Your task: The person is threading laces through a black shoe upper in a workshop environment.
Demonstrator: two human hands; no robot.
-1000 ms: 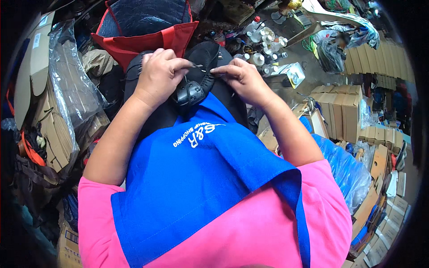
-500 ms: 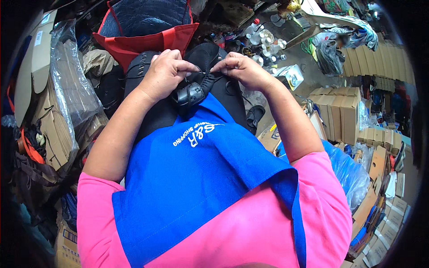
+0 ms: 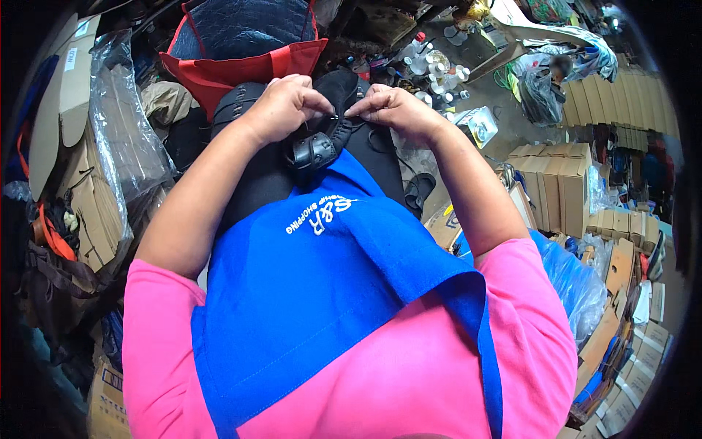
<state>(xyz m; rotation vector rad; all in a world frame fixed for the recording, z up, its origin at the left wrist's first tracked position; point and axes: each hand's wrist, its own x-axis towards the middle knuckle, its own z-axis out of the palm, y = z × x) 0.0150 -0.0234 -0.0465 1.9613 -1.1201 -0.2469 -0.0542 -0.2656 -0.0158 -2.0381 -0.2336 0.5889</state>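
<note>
A black shoe rests across my lap, on black trousers and a blue apron. My left hand is at its left side, thumb and fingers pinched together near the shoe's opening. Opposite it, my right hand pinches with thumb and index finger at the shoe's right edge. Between the two sets of fingertips shows a tiny shiny spot, too small to name. What each pinch holds is hidden by the fingers.
Beyond my knees stands an open red bag with a silvery lining. Several small bottles are on the floor ahead to the right. Stacked cardboard boxes stand at the right; plastic-wrapped cardboard leans at the left.
My left hand has shifted slightly right and away from me, its fingers now more bent. The right hand stays almost in place. The shoe has barely moved.
</note>
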